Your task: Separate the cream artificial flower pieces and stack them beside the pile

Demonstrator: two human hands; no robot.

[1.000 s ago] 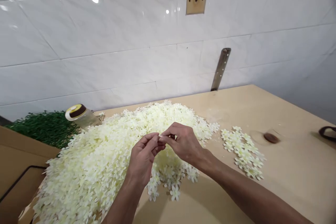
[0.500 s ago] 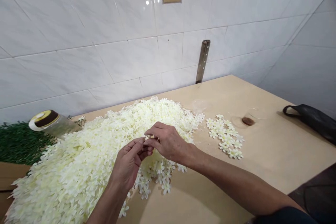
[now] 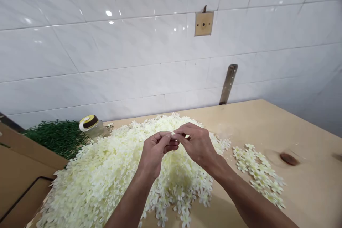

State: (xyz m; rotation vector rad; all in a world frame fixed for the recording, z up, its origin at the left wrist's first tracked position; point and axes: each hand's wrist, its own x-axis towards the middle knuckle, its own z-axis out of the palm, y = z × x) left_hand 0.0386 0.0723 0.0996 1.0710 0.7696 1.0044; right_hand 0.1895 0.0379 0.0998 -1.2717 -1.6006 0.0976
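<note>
L hand [image 3: 153, 154] & R hand [image 3: 199, 146] meet, fingers [image 3: 165, 140] pinched narrow (can't tell on what), over heaped cream, star-shaped, fabric-like flowers [image 3: 114, 171].

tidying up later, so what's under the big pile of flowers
The big pile of pale flowers rests on the tan tabletop, visible along its right edge; the blossoms cover anything else beneath.

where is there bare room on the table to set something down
Bare tabletop lies between the metal strip and the brown spot, and right of the small flower cluster. Crowded on the left: the big flower pile, bottle, greenery and cardboard.
</note>
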